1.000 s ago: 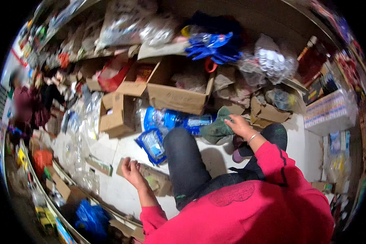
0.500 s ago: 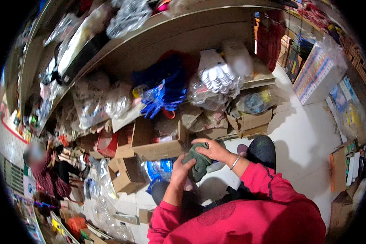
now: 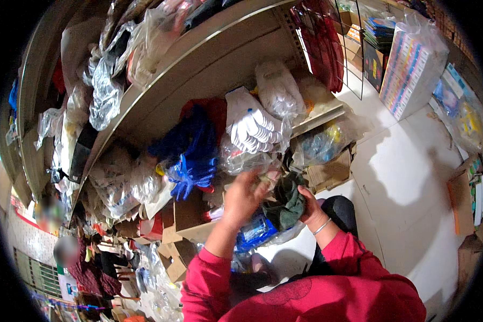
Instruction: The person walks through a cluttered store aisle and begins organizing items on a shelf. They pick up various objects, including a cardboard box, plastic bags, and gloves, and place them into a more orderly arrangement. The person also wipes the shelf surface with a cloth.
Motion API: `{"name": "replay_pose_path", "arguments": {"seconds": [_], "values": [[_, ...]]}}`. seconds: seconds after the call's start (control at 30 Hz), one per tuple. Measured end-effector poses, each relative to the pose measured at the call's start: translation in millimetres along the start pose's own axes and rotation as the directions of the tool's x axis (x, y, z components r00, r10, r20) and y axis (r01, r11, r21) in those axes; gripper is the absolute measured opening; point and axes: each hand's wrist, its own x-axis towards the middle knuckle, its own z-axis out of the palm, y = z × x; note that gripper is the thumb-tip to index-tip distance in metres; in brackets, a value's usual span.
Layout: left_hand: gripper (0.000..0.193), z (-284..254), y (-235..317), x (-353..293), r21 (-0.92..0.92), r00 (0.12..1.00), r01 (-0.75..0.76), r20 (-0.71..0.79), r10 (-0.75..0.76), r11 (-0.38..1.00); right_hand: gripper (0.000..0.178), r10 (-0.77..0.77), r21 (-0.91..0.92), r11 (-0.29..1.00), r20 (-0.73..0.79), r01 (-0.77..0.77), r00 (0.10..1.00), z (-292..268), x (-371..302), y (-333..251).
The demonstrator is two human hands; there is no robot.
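A bundle of dark green cloth (image 3: 284, 208) is gripped at its right side by my right hand (image 3: 310, 208), the thumb lying along its edge. What the cloth is, I cannot make out. My left hand (image 3: 242, 197), smeared by motion, is off the bundle to its left, thumb and fingers apart and nothing seen in them. Beyond my hands, a stack of white knit gloves (image 3: 252, 124) spills over the shelf front. Blue gloves (image 3: 192, 173) hang at its left. Below my hands lies a blue plastic-wrapped pack (image 3: 256, 232).
Open cardboard boxes (image 3: 174, 260) stand left of my legs. A clear bag with blue and yellow contents (image 3: 323, 144) sits on a carton at the shelf's right end. Plastic-wrapped goods (image 3: 110, 80) crowd the upper shelf. Another person (image 3: 94, 268) is at the far left.
My left hand has let go of the green cloth and moved away from it. My right hand holds the cloth farther right, and the view has shifted.
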Motion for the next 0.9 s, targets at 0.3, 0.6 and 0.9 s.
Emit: {"name": "replay_pose_path", "arguments": {"seconds": [0.3,0.6,0.9], "values": [[0.046,0.0,-39.1,131.9,0.084,0.875,-0.021,-0.481,0.059,0.996,0.047,0.006,-0.013,1.000,-0.022,-0.006,1.000,-15.4,10.1,-3.2],[0.042,-23.0,-148.8,180.5,-0.088,0.820,0.492,-0.288,-0.495,0.866,0.068,0.024,-0.057,0.998,0.102,-0.018,0.994,17.9,-0.5,-23.0],[0.044,-8.6,-132.2,184.6,-0.382,0.802,0.521,-0.089,-0.591,0.763,0.072,-0.034,0.061,0.998,0.123,0.026,0.992,8.2,1.1,-38.8]]}}
